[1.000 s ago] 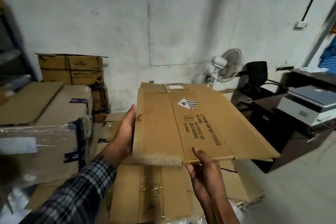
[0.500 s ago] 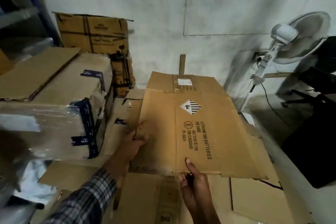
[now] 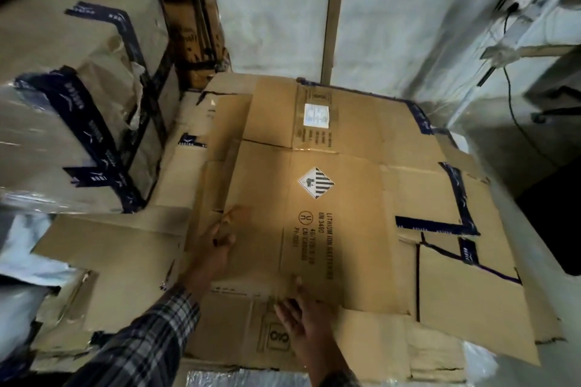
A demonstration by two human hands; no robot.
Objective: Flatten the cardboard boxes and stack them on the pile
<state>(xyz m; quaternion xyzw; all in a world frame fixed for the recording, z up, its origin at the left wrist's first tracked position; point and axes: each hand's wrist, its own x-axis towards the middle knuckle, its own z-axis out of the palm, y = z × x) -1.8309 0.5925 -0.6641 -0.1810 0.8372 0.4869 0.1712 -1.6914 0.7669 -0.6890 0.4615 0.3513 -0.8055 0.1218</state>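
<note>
Had only one view: my head camera, wide-angle, sat above flattened box (image 3: 317, 214), faced forward and steeply down. Close range; box filled centre of frame. Wall (image 3: 393, 25) lay beyond box's far edge, wrapped cartons (image 3: 72, 97) left of box. No second view shared anything.

Two hands (image 3: 217, 245); one flattened battery box (image 3: 330, 198); two wrapped taped boxes (image 3: 72, 122); one wooden strip (image 3: 330, 38).

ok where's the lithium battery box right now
In the head view the flattened box lies mid-frame on top of the cardboard pile, with the left hand at its left edge and the right hand at its near edge.
</note>
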